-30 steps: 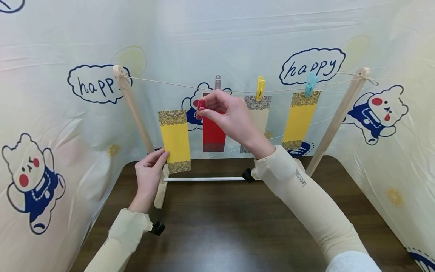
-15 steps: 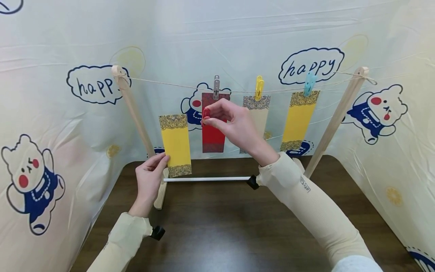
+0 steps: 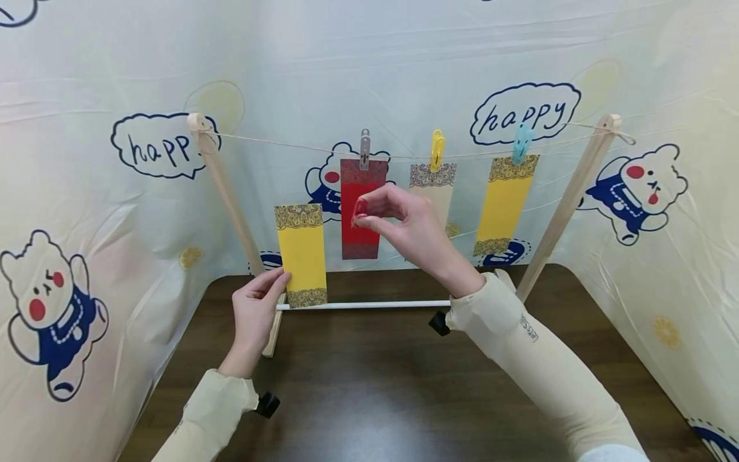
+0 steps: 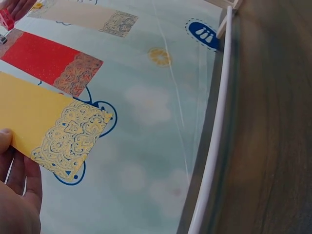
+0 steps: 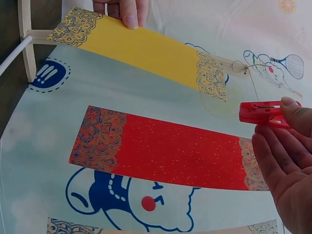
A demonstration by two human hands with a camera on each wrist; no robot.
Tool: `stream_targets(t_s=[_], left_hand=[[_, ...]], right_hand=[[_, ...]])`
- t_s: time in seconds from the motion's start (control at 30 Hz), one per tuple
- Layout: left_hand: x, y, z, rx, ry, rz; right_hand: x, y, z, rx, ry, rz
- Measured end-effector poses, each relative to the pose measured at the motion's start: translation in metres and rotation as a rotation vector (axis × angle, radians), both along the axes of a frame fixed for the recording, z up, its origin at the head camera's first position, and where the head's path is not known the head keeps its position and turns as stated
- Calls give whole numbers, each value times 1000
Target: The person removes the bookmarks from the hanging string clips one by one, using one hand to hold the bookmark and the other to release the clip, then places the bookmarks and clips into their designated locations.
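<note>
My left hand (image 3: 256, 311) pinches the left edge of a yellow card (image 3: 303, 250) with patterned ends, low down, below the string (image 3: 271, 142). The card stands upright in the air and is not on the string. Between thumb and fingers my right hand (image 3: 417, 228) holds a red clothespin (image 5: 263, 113), in front of the hanging red card (image 3: 360, 240). A grey clothespin (image 3: 365, 151) fixes that red card to the string. In the right wrist view the red clothespin is apart from both cards.
To the right hang a cream card (image 3: 433, 192) on a yellow clothespin (image 3: 437, 151) and another yellow card (image 3: 503, 205) on a blue clothespin (image 3: 522, 144). Wooden posts (image 3: 222, 179) carry the string at both ends. A white rod (image 3: 369, 305) runs low between them above the dark table (image 3: 369, 385).
My right hand has moved down and to the right with the red clothespin, away from the string. The left hand has lowered the yellow card slightly.
</note>
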State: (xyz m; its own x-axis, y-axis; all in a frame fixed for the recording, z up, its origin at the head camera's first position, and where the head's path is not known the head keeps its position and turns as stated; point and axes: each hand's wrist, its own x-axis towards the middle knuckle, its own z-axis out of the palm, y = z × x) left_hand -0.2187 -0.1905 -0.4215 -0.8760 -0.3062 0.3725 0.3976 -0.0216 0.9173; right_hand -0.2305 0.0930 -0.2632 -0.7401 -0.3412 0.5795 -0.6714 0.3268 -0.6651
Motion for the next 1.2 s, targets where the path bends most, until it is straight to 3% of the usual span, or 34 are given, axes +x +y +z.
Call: stream_targets(t_s=[0.6,0.9,1.2], left_hand=[[15,4,-8,-33,-49,25],[22,5,-15,1,-75,-6],[31,3,-26,-96,-127,35]], right_hand=[[17,33,-21,-26,-29,-49],[23,50,-31,-6,-53,-100],[28,66,-43,3,-65,-125]])
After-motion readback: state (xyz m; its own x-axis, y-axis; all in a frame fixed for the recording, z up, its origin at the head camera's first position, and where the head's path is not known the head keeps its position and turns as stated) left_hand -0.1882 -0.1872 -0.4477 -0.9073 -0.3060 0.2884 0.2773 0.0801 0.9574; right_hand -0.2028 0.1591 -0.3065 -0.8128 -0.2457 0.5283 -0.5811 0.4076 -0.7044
